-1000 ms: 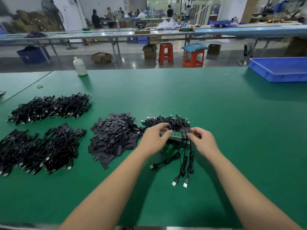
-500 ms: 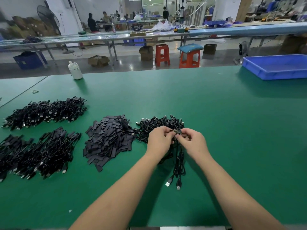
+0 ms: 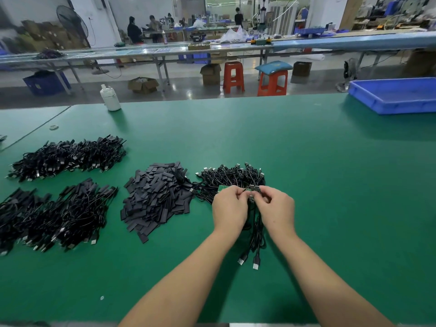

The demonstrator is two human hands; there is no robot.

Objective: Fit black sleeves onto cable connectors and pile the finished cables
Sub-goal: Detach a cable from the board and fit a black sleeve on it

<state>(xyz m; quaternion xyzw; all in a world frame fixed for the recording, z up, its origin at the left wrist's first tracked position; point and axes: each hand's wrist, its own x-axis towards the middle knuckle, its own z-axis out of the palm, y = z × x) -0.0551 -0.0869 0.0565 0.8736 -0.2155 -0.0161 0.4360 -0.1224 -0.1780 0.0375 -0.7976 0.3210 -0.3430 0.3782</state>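
Note:
My left hand [image 3: 230, 206] and my right hand [image 3: 276, 207] meet at the table's middle, both pinching small connector boards [image 3: 254, 189] of a few black cables [image 3: 256, 234]. The cables hang toward me, their USB plugs [image 3: 256, 265] lying on the green table [image 3: 330, 185]. Behind my hands lies a heap of unsleeved cables [image 3: 232, 175]. A pile of flat black sleeves [image 3: 155, 197] sits left of my hands. What my fingers hold exactly is partly hidden.
Two heaps of black cables lie at the left: a far heap [image 3: 68, 156] and a near heap [image 3: 56, 215]. A white bottle [image 3: 110, 99] stands at the far edge. A blue tray [image 3: 396, 95] rests at the far right. Stools and workbenches stand beyond.
My hands have drawn together, bringing the connector boards side by side. The cables have bunched up and their plugs have slid a little to the right.

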